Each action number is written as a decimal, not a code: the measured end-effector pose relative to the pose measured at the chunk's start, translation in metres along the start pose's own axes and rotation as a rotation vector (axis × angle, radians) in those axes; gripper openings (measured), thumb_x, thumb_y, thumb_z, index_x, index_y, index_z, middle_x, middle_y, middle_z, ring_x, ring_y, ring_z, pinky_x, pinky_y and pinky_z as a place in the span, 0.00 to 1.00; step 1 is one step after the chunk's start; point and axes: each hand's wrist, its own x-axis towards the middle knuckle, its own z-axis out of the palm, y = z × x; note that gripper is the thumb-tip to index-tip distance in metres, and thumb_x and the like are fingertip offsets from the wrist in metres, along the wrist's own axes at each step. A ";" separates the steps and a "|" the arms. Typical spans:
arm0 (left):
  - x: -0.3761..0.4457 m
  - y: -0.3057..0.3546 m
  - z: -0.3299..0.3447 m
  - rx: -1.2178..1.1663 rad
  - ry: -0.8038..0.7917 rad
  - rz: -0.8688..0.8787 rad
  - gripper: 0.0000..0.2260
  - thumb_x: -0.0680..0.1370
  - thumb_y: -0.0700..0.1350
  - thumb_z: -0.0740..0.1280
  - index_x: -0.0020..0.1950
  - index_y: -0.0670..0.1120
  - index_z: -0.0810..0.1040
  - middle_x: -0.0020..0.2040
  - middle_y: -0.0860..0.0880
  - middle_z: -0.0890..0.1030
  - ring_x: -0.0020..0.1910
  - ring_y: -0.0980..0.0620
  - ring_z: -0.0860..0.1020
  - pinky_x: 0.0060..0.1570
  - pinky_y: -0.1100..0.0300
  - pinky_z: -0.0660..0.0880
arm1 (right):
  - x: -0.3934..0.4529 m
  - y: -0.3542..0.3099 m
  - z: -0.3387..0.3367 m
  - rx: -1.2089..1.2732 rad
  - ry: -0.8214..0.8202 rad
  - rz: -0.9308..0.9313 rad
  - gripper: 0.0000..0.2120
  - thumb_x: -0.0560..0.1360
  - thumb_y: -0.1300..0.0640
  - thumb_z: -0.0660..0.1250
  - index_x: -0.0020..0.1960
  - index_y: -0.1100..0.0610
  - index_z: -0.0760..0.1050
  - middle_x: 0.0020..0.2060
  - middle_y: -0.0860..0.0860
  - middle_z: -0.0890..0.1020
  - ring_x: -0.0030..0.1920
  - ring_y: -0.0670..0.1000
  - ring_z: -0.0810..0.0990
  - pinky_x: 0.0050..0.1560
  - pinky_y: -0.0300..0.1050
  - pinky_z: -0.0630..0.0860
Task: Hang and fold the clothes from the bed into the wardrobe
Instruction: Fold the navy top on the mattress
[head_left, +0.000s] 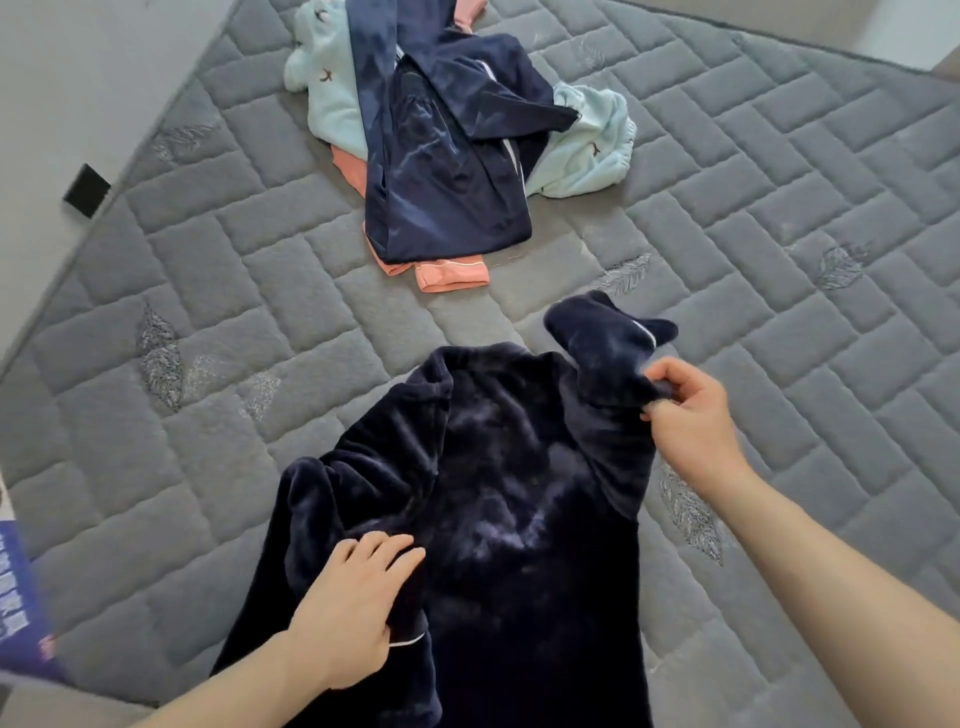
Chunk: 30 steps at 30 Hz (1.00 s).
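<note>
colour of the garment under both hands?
Dark navy fleece top with thin white piping; head view.

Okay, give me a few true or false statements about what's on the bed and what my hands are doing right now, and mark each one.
1. The right hand pinches a sleeve of the dark navy fleece top. True.
2. The left hand is lifted clear of the top. False: it rests flat on it.
3. A pile of clothes lies farther up the grey quilted mattress. True.
4. That pile holds only navy garments. False: mint and salmon pieces show too.
5. The top hangs on a hanger. False: it lies on the mattress.
</note>
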 end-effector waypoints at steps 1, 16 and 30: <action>-0.002 -0.005 -0.002 0.074 -0.061 -0.049 0.39 0.69 0.47 0.68 0.80 0.51 0.65 0.72 0.54 0.72 0.69 0.47 0.71 0.67 0.54 0.67 | -0.017 0.000 0.004 -0.065 -0.095 -0.032 0.20 0.65 0.72 0.55 0.37 0.48 0.74 0.32 0.40 0.75 0.34 0.41 0.69 0.35 0.32 0.67; -0.027 -0.005 0.000 0.431 -0.330 0.699 0.14 0.80 0.38 0.62 0.48 0.51 0.86 0.53 0.51 0.80 0.59 0.43 0.69 0.76 0.45 0.55 | -0.158 0.092 0.019 -0.852 -0.461 0.443 0.16 0.69 0.49 0.66 0.57 0.43 0.80 0.51 0.44 0.77 0.57 0.53 0.77 0.57 0.47 0.76; -0.038 -0.003 -0.002 -0.099 -0.041 0.260 0.23 0.68 0.40 0.62 0.59 0.59 0.79 0.65 0.62 0.73 0.70 0.56 0.66 0.76 0.60 0.48 | -0.125 0.050 0.096 -0.287 -0.164 0.159 0.08 0.73 0.54 0.65 0.49 0.43 0.77 0.45 0.39 0.81 0.47 0.45 0.81 0.46 0.42 0.74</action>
